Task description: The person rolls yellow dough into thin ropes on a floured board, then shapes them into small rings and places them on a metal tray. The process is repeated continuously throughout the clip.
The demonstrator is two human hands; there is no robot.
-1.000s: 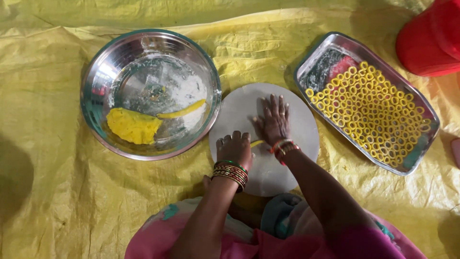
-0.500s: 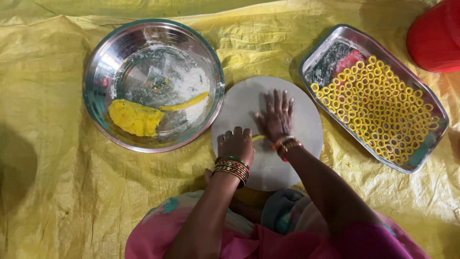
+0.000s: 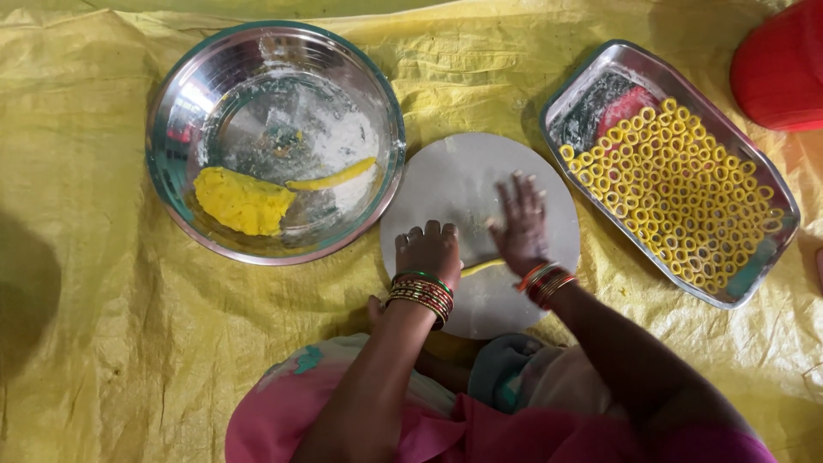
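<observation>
Rolling is being done on the round board [image 3: 463,180] as before.
A thin dough strip [image 3: 482,267] is being pressed under the flat, blurred right hand [image 3: 519,225] and curled left hand [image 3: 427,250]; it is mostly hidden.

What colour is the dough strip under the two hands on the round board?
Yellow. The dough strip shows between both hands in the head view.

Single view, head-worn camera. Looks almost straight down from above the seated person onto the yellow sheet [image 3: 77,171], at close range. The person's lap sits at the bottom edge; the round board [image 3: 463,180] sits near centre, steel bowl [image 3: 171,111] upper left, steel tray [image 3: 754,257] right.
</observation>
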